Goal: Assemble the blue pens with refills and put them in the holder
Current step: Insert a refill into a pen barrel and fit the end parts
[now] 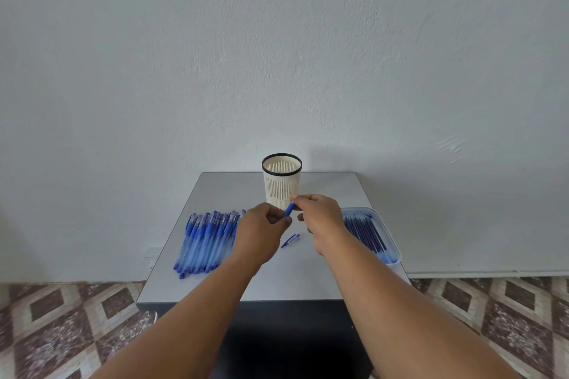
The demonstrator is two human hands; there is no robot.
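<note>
At table centre, just in front of the holder: 1 blue pen part (288, 211), short barrel piece, held off the surface betw. both hands, tilted, upper end toward the holder. Left hand (261, 224) grips lower end, fingers curled round it; right hand (320, 215) pinches upper end w/ thumb and forefinger, other fingers loosely curled. Whether a refill is already inside: cannot tell, too small. Cap (290, 240), blue, w/ clip, lies loose on table just below the hands, nearer the front edge. Holder (281, 184), cream slotted cup w/ black rim, upright near back edge, centre; no pens seen sticking out of it. Pen stock (206, 240), approx. a dozen-plus blue pens, laid side by side along left edge, tips toward front-left corner. Refills (365, 232), dark blue, lying in clear tray (395, 251) at right edge. Table (277, 280), grey top, small, against white wall; patterned floor tiles either side. Step, as judged: pen being taken apart or screwed together; task early. Risks: loose cap could roll or get knocked by a wrist toward front edge; right forearm passes close by the tray, a sweep could shove it over the right edge; twisting off-axis could cross-thread or jam the barrel; hands sit close to the holder, a forward bump could tip it. Pose: both forearms reach in from front edge, converging at centre, wrists raised, palms facing each other.
</note>
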